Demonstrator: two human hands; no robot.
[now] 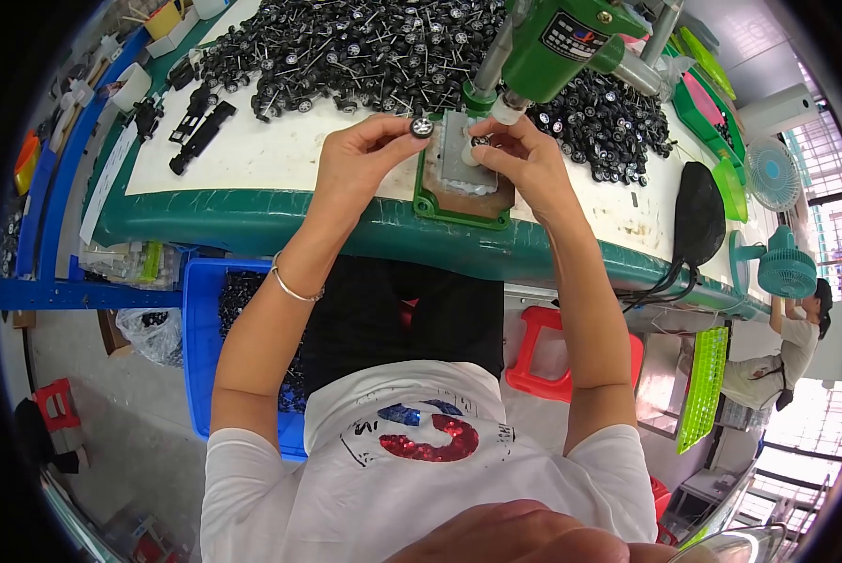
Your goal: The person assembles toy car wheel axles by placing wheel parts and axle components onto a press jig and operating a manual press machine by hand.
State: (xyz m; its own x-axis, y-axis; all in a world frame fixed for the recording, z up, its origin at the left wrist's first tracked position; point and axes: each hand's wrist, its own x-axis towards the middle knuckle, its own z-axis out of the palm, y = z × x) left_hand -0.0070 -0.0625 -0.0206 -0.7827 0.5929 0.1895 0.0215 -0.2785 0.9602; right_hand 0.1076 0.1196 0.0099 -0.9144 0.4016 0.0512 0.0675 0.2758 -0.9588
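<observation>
Head camera, looking down: a person in a white T-shirt sits at a white-topped table with a rounded green edge [280, 218]. The bare left hand [360, 158], a silver bangle on its wrist, pinches a small black wheel with a silver hub [422, 128] between thumb and forefinger, just left of a green metal bench press [557, 56]. The bare right hand [531, 161] is over the press's base; its thumb and forefinger are closed on a second small black wheel [481, 142], at a short white cylindrical post [470, 153] on the grey metal plate [455, 155]. Whether this wheel touches the post cannot be told. The press's whitish round tip [508, 109] hangs just above the right fingers.

Behind the hands spreads a large heap of black wheels and thin metal axles [346, 56]; a smaller heap of black wheels [604, 131] lies to the right. Long black plastic pieces [202, 139] lie at left. Below the table stands a blue plastic bin [197, 357].
</observation>
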